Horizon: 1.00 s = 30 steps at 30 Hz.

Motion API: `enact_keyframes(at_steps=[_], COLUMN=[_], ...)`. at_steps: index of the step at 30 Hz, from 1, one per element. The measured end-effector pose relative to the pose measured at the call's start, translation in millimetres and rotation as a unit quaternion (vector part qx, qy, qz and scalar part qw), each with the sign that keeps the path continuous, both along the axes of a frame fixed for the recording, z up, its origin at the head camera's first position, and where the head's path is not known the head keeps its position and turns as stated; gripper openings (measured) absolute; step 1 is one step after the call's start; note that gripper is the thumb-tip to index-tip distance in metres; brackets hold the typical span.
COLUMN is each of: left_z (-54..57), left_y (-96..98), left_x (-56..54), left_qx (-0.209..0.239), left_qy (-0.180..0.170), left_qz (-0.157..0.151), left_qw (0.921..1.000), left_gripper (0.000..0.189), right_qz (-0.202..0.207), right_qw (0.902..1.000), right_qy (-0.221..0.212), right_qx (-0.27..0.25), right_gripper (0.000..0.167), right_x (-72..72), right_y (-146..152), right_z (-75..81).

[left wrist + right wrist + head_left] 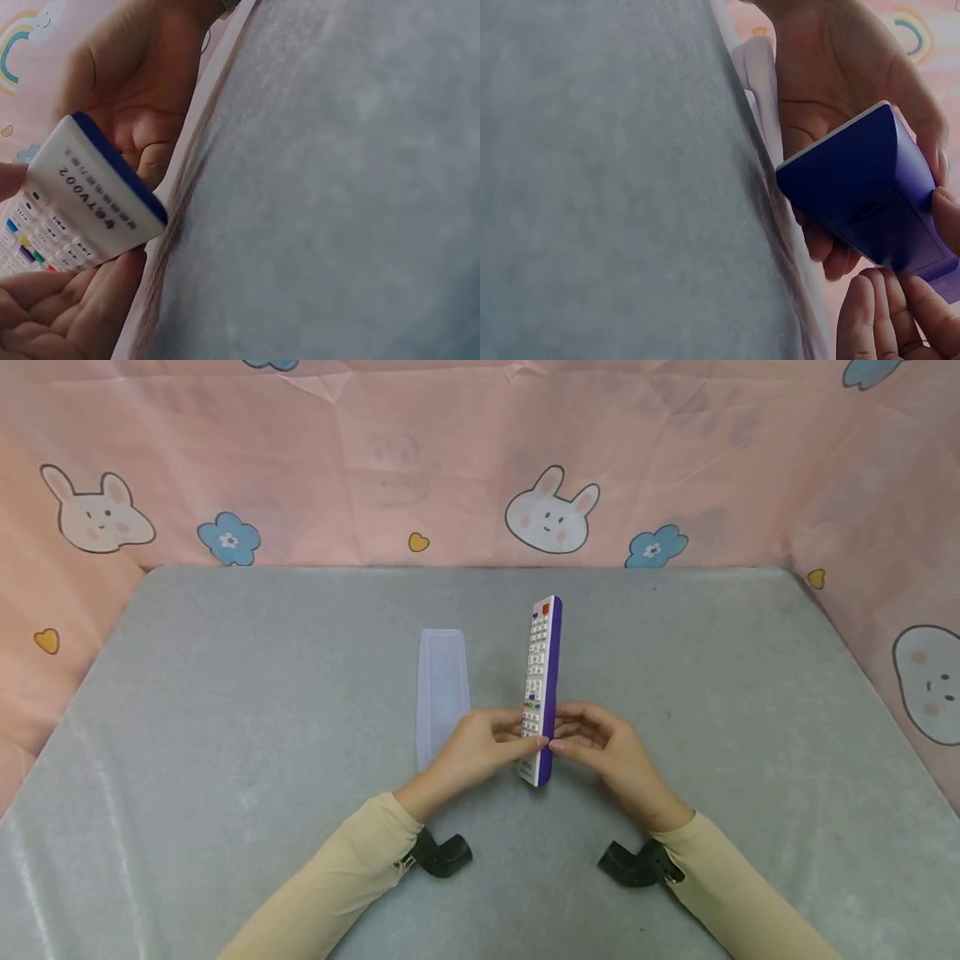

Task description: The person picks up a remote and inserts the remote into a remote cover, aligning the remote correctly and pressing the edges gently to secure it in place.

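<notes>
A white remote control point(535, 664) with a purple back is held tilted up above the grey table. My left hand point(472, 747) pinches its lower part, thumb at the side edge and fingers on the left side. From the other side my right hand point(615, 756) holds the purple edge with its thumb, its fingers behind. The right wrist view shows the purple back point(862, 187) with a cover outline, the right fingertips touching it. Printed lettering shows on the remote's lower end point(97, 195). To the left lies a long translucent plastic case point(442, 681), its near end partly behind my left hand.
The grey cloth-covered table point(225, 710) spreads around both hands. A pink curtain point(450, 460) with rabbits and flowers hangs along its back and sides. Black wrist mounts point(444, 856) sit at the cuffs of both sleeves.
</notes>
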<state>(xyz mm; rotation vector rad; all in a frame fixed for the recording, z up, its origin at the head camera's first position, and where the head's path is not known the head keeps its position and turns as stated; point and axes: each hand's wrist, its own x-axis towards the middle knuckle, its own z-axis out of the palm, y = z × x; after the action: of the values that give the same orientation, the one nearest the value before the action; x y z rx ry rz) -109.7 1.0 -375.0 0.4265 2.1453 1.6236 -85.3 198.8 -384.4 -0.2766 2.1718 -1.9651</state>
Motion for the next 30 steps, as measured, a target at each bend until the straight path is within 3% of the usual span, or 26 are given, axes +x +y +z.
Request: enact_keyframes(at_steps=[5, 12, 16, 20, 30], left_z=[-1.1, -3.0, -3.7, -3.3, -3.9], left_y=[-0.9, -1.1, 0.0, 1.1, 3.9], left_x=[-0.9, -0.6, -0.1, 0.4, 0.7], left_qx=[0.04, 0.111, 0.165, 0.202, 0.178], left_qy=[-0.004, -0.015, -0.078, -0.127, -0.158], left_qz=[-0.024, -0.067, -0.078, -0.073, -0.026], left_qw=[0.9989, 0.9915, 0.9801, 0.9684, 0.9709], left_gripper=[0.047, 0.041, 0.038, 0.036, 0.032], right_qz=[-0.001, -0.005, -0.018, -0.031, -0.04], right_qw=[0.9997, 0.999, 0.9986, 0.9978, 0.9969], right_qy=[-0.023, -0.039, -0.045, -0.056, -0.066], right_qx=[-0.009, -0.022, -0.022, -0.017, 0.014], right_gripper=[0.04, 0.041, 0.041, 0.041, 0.047], right_x=[-0.1, -1.4, -2.1, -2.1, -1.8], right_y=[0.3, 0.1, 0.8, 1.1, -1.8], right_z=[-0.1, -1.5, -3.1, -3.5, 0.6])
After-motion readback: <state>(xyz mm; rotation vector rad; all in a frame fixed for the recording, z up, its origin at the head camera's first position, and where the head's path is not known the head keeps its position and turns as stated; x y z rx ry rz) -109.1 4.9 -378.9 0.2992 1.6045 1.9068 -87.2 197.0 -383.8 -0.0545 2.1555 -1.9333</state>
